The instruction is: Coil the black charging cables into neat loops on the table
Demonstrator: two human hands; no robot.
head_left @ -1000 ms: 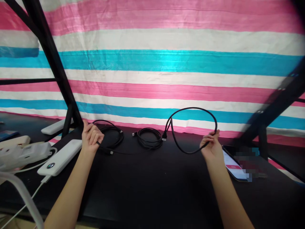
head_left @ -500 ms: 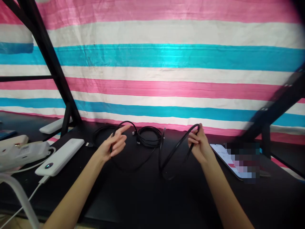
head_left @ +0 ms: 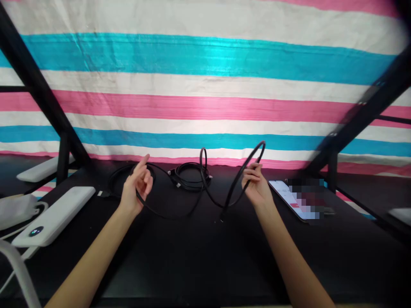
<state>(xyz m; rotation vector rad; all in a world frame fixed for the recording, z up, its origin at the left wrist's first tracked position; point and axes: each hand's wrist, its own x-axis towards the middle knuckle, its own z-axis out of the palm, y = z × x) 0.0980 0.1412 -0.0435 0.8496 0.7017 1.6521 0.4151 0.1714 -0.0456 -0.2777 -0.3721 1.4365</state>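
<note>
A black cable (head_left: 170, 218) runs between my two hands above the dark tabletop. My left hand (head_left: 137, 187) is curled around one stretch of it, index finger pointing up and away. Loops of the cable rise from my right hand (head_left: 256, 183), whose fingers pinch it; one loop stands up above the fingertips and a connector end hangs near the table. Behind, between the hands, lies a coiled black cable (head_left: 189, 186) with light metal plugs. Another black cable (head_left: 112, 179), with a USB plug (head_left: 103, 193), loops behind my left hand.
On the left lie a white power bank (head_left: 61, 214) with a cord plugged in and a white power strip (head_left: 16, 209). A phone (head_left: 289, 199), partly blurred out, lies right of my right hand. Black metal posts (head_left: 48, 94) flank a striped sheet (head_left: 192, 98) at the back.
My view has tilted down and shifted right. My right hand keeps its pinch while the cable's loops swing and stand higher above it. My left hand has turned, its index finger now pointing more upward.
</note>
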